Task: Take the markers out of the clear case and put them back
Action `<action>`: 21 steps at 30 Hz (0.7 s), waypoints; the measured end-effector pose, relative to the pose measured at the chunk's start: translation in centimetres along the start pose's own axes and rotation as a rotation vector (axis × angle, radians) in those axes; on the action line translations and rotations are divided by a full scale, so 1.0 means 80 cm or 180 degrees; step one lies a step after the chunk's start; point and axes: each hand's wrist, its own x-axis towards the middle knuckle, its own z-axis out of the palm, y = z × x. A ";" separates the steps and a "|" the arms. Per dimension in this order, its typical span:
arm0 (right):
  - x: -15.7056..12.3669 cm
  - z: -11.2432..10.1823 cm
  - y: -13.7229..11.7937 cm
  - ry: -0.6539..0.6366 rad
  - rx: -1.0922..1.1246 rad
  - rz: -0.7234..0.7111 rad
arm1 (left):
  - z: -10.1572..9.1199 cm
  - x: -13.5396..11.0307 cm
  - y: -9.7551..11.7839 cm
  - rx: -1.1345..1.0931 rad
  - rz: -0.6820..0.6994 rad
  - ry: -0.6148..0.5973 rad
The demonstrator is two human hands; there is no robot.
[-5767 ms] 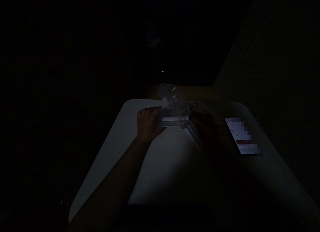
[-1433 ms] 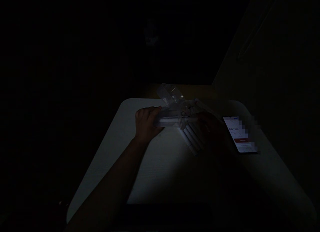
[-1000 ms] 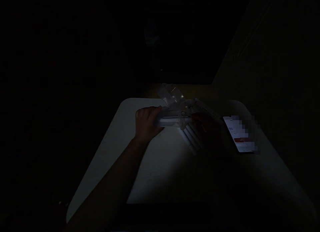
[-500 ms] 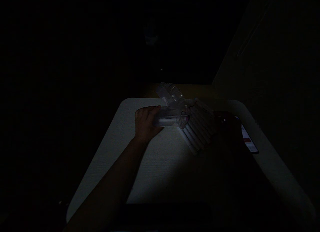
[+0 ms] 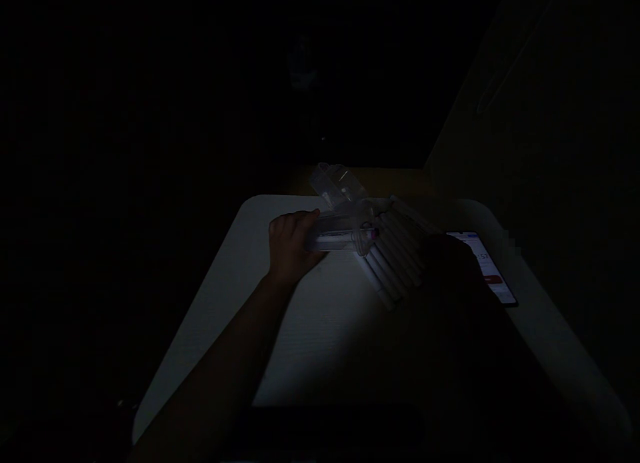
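Case of clear plastic (image 5: 340, 233), lid (image 5: 335, 186) raised, sits at 12 o'clock on the white table (image 5: 320, 343), clamped at one end by the left hand (image 5: 293, 243) to steady it; right hand (image 5: 445, 276), shadowed, lies over fanned white pens (image 5: 393, 263), grip unreadable, smartphone (image 5: 487, 266) at 2 o'clock.

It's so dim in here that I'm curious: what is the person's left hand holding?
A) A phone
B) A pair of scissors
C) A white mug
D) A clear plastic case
D: the left hand is closed around the end of a clear plastic case, which shows pale and see-through against the table.
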 end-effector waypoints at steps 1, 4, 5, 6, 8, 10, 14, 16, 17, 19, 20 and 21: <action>-0.001 0.000 0.001 -0.0028 -0.0021 0.0007 | -0.001 0.000 0.000 0.0015 0.0006 -0.0003; -0.005 0.002 0.004 -0.0079 -0.0080 0.0030 | -0.001 0.002 0.001 0.0024 0.0022 0.0011; -0.007 0.002 0.006 -0.0086 -0.0098 0.0039 | -0.001 0.002 0.000 0.0022 0.0018 0.0002; -0.009 0.003 0.007 -0.0089 -0.0115 0.0050 | -0.001 0.002 0.000 0.0023 0.0006 -0.0006; -0.011 0.005 0.010 -0.0083 -0.0135 0.0061 | 0.001 0.001 -0.001 0.0027 -0.0004 -0.0006; -0.010 0.007 0.012 -0.0058 -0.0124 0.0042 | 0.002 0.000 -0.002 0.0031 0.0004 0.0020; -0.001 0.008 0.012 0.0082 -0.0022 -0.0067 | 0.003 -0.002 -0.003 0.0048 -0.0016 -0.0001; 0.004 0.008 0.011 0.0183 0.0048 -0.0136 | 0.002 -0.001 -0.002 0.0029 -0.0015 0.0002; 0.005 0.007 0.011 0.0241 0.0087 -0.0174 | 0.002 -0.001 -0.002 0.0014 -0.0008 0.0026; 0.008 0.005 0.011 0.0384 0.0175 -0.0258 | 0.001 0.000 -0.001 -0.0021 0.0019 0.0069; 0.008 0.004 0.011 0.0473 0.0226 -0.0308 | 0.001 0.000 -0.001 -0.0032 0.0022 0.0082; 0.008 0.002 0.011 0.0571 0.0280 -0.0357 | 0.001 0.000 -0.001 -0.0034 0.0016 0.0082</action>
